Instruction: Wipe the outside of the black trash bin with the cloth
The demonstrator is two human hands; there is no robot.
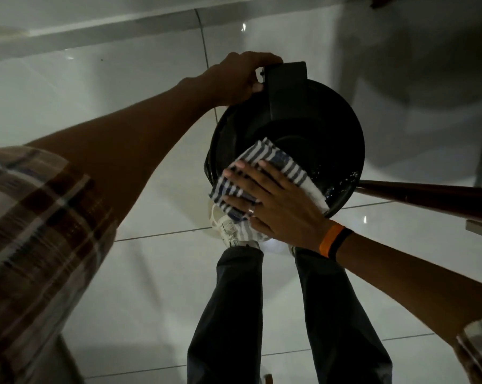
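The round black trash bin [328, 139] stands on the white tiled floor just in front of my feet, seen from above. Its lid is black, with a raised hinge block at the far edge. My left hand [240, 77] grips the bin at that far edge, beside the hinge block. My right hand [273, 200] lies flat, fingers spread, and presses a blue-and-white striped cloth [278, 159] against the near left part of the lid and rim. The cloth hangs over the rim toward my shoe.
A dark wooden bar [428, 195] reaches in from the right and ends close to the bin's right side. My legs in dark trousers [234, 314] and a white shoe [226, 225] stand right behind the bin. A low step or ledge [95, 26] runs along the far floor.
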